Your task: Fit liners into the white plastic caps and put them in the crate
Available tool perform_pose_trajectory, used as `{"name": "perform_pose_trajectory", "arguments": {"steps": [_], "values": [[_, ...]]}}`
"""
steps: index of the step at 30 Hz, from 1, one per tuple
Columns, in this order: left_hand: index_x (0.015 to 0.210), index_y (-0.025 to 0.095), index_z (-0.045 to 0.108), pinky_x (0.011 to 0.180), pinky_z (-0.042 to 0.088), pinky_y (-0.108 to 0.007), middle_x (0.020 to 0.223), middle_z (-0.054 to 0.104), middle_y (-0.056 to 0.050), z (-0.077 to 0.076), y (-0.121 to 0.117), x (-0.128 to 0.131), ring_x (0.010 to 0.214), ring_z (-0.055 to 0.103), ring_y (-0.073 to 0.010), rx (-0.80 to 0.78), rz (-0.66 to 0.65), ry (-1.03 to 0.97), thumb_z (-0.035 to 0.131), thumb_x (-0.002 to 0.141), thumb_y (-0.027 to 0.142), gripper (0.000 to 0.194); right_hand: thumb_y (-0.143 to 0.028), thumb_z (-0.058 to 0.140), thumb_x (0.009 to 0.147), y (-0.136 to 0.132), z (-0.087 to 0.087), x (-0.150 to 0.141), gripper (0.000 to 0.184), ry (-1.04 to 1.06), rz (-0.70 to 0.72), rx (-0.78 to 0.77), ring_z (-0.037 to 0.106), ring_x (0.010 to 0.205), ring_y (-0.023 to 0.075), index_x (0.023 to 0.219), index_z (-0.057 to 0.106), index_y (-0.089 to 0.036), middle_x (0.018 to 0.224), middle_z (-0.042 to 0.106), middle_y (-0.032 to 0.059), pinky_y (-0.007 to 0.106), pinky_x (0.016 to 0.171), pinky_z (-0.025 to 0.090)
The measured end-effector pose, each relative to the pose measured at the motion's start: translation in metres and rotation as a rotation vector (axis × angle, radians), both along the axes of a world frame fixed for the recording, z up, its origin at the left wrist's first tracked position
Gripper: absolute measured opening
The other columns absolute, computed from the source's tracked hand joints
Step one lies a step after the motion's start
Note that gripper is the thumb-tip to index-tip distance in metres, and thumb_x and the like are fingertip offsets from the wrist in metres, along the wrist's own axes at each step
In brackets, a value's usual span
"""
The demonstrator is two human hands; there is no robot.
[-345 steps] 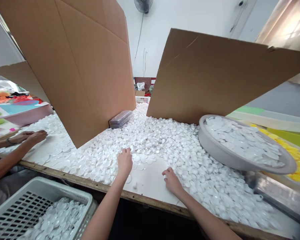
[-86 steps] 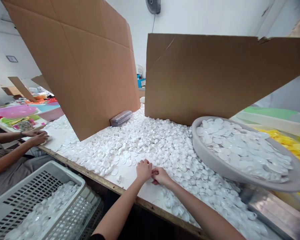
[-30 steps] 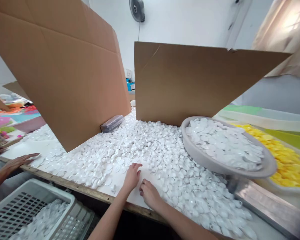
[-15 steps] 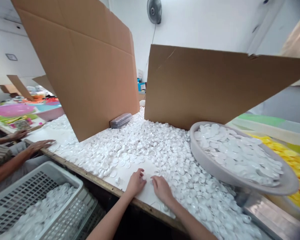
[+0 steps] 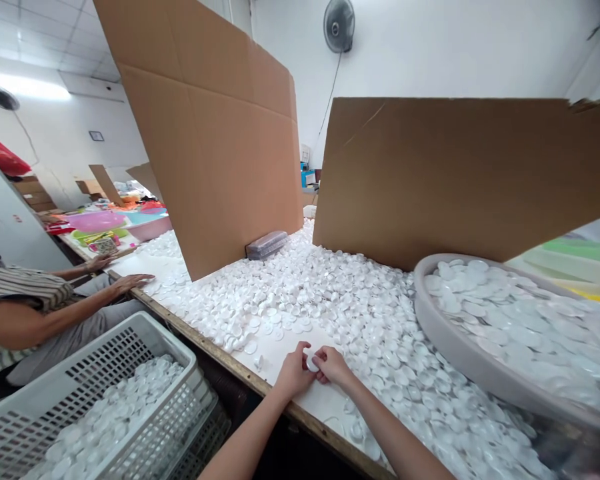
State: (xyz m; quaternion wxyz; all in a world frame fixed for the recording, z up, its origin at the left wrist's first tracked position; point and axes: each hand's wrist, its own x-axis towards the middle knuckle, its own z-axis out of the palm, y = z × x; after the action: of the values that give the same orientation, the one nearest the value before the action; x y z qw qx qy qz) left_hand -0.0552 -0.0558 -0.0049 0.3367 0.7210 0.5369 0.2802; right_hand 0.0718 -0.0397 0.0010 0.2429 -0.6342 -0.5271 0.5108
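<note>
Between my two hands, just over the front edge of the table, is a small white round disc (image 5: 311,363). My left hand (image 5: 295,372) grips it from the left with closed fingers. My right hand (image 5: 333,366) pinches its right side, fingertips close to those of the left. A wide heap of similar white plastic pieces (image 5: 290,300) covers the table behind and to the right of my hands. Under them shows a bare patch of white tabletop (image 5: 325,399).
Two brown cardboard panels (image 5: 230,147) stand behind the heap, a clear plastic box (image 5: 267,245) at the foot of one. On the right is a grey basin (image 5: 430,333) of white discs. A grey crate (image 5: 180,373) of white pieces stands left, near a co-worker's hand (image 5: 133,283).
My hands, apart before, have come together and now both hold the white disc. The view has turned to the left, showing more of the co-worker.
</note>
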Motion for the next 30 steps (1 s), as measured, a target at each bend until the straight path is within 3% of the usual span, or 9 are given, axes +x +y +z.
{"name": "perform_pose_trajectory", "arguments": {"steps": [4,6,9,13,16,20,25,30], "values": [[0.108,0.02,0.036,0.056,0.038,-0.018,0.079,0.058,0.0,0.006,0.003,-0.008,0.065,0.052,-0.0099,-0.086,-0.124,-0.108,0.051,0.057,0.012,0.054,-0.013,0.043,0.073,-0.001,-0.001,0.003,0.006,0.0,-0.043,0.043,0.051,0.038,0.0113,0.068,0.039,-0.016,0.046,0.05,-0.0031,0.019,0.034,0.039],[0.104,0.019,0.04,0.056,0.038,-0.019,0.075,0.059,0.001,0.012,0.009,-0.009,0.064,0.052,-0.0107,-0.155,-0.119,-0.065,0.049,0.061,0.016,0.044,-0.013,0.044,0.071,-0.003,0.0,0.003,0.007,0.005,-0.048,0.02,0.053,0.04,0.0122,0.067,0.039,-0.015,0.046,0.05,-0.0024,0.02,0.034,0.04],[0.095,0.017,0.048,0.062,0.038,-0.025,0.071,0.058,-0.002,0.022,0.021,0.0,0.067,0.052,-0.014,-0.182,0.053,0.12,0.038,0.074,0.029,0.026,-0.017,0.047,0.07,-0.005,0.001,0.0,0.008,0.043,-0.014,-0.076,0.056,0.044,0.0139,0.067,0.039,-0.015,0.046,0.052,-0.0009,0.02,0.037,0.043],[0.098,0.018,0.048,0.077,0.033,-0.032,0.092,0.055,-0.006,0.027,0.03,0.024,0.089,0.046,-0.0198,-0.057,0.28,0.285,0.028,0.08,0.032,0.03,-0.015,0.049,0.066,-0.005,-0.007,-0.002,0.012,0.09,-0.029,-0.115,0.056,0.043,0.0144,0.066,0.037,-0.016,0.047,0.05,-0.0032,0.021,0.037,0.044],[0.1,0.019,0.046,0.079,0.029,-0.032,0.102,0.048,-0.005,0.025,0.026,0.036,0.094,0.039,-0.0198,0.016,0.349,0.389,0.028,0.08,0.027,0.028,-0.01,0.049,0.062,-0.006,-0.012,0.002,0.014,0.208,-0.04,-0.144,0.057,0.045,0.0124,0.063,0.036,-0.016,0.048,0.048,-0.0047,0.02,0.041,0.046],[0.098,0.023,0.046,0.078,0.028,-0.031,0.1,0.046,-0.003,0.019,0.021,0.037,0.092,0.036,-0.0188,0.068,0.36,0.357,0.027,0.08,0.024,0.026,-0.011,0.053,0.06,-0.006,-0.009,0.012,0.013,0.328,0.047,-0.251,0.059,0.056,0.0106,0.065,0.042,-0.014,0.055,0.053,-0.0022,0.015,0.047,0.045],[0.101,0.023,0.044,0.079,0.027,-0.034,0.102,0.041,-0.005,0.02,0.024,0.035,0.095,0.033,-0.0208,-0.018,0.337,0.391,0.031,0.078,0.023,0.027,-0.01,0.05,0.061,0.005,0.002,0.013,0.015,0.086,0.234,-0.29,0.044,0.03,0.0064,0.052,0.039,-0.014,0.035,0.046,-0.0022,0.012,0.028,0.029],[0.111,0.019,0.038,0.083,0.024,-0.036,0.109,0.035,-0.009,0.028,0.026,0.035,0.098,0.029,-0.0235,-0.136,0.23,0.506,0.045,0.07,0.03,0.043,-0.009,0.048,0.061,0.021,0.007,0.011,0.019,-0.12,0.382,-0.357,0.047,0.03,0.0097,0.047,0.037,-0.015,0.033,0.047,-0.0006,0.015,0.026,0.032]]}}
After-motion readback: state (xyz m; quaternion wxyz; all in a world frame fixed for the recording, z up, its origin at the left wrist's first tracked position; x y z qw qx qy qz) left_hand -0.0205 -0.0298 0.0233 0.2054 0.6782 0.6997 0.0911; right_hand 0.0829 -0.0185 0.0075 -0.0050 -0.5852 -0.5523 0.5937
